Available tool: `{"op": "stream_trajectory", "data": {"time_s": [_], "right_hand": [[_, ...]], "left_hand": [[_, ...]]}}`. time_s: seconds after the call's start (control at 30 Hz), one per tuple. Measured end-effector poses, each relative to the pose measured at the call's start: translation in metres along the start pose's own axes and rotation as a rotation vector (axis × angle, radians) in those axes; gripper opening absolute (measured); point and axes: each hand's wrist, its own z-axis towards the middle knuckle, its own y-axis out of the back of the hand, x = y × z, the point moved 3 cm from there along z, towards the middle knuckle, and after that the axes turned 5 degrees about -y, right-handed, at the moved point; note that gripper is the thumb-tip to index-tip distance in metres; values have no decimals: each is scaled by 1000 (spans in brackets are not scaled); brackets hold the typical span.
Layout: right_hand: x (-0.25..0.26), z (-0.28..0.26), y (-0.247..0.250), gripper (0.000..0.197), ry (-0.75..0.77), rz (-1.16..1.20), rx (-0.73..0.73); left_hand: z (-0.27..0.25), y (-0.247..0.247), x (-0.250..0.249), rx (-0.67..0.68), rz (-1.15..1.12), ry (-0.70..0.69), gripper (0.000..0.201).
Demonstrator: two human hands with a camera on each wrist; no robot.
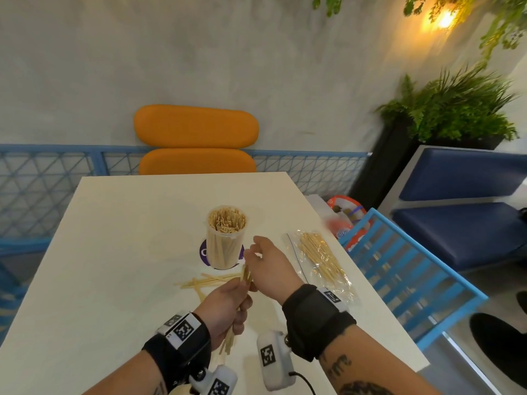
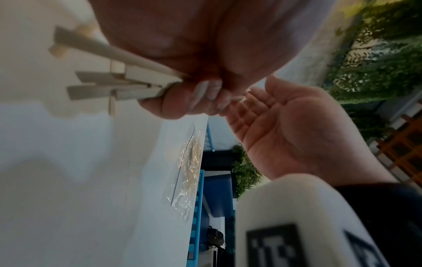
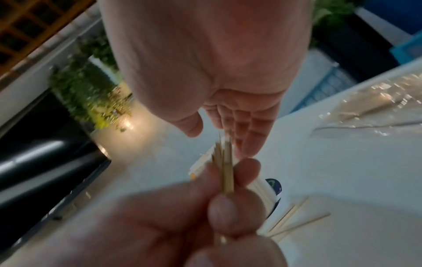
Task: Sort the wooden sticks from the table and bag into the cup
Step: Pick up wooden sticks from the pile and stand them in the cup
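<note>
Two hands: mine, near cup (image 1: 226, 236).
Left hand (image 1: 225, 310): fingers clamped on sticks (image 1: 245, 276).
Right hand (image 1: 271, 266): fingers apart, relaxed, holding nothing.
Bag (image 1: 322, 259): right of cup.

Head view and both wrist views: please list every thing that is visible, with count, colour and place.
cup: one, clear, full of sticks, table centre
loose sticks: several, pale wood, on the table before the cup
bag: one, clear plastic, sticks inside, right of the cup
table: one, white
chair: one, orange, behind the table
plants: green, far right
left hand: grips a bundle of sticks
right hand: open, beside the bundle's top
</note>
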Motion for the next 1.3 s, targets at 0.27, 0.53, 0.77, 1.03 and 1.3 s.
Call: {"op": "stream_trajectory", "data": {"time_s": [0.27, 0.53, 0.77, 1.03, 1.3], "right_hand": [[-1, -7, 0, 36, 110, -35, 141], [-28, -21, 1, 28, -55, 228, 386], [-32, -31, -22, 28, -102, 248, 454], [-27, -25, -34, 19, -193, 504, 480], [-12, 1, -37, 26, -79, 659, 304]], "left_hand": [[4, -8, -20, 23, 55, -101, 21], [19, -2, -47, -145, -275, -332, 23], [26, -1, -45, -261, -174, -393, 18], [25, 14, -58, -314, 124, -516, 43], [27, 21, -84, -222, 426, -618, 42]]}}
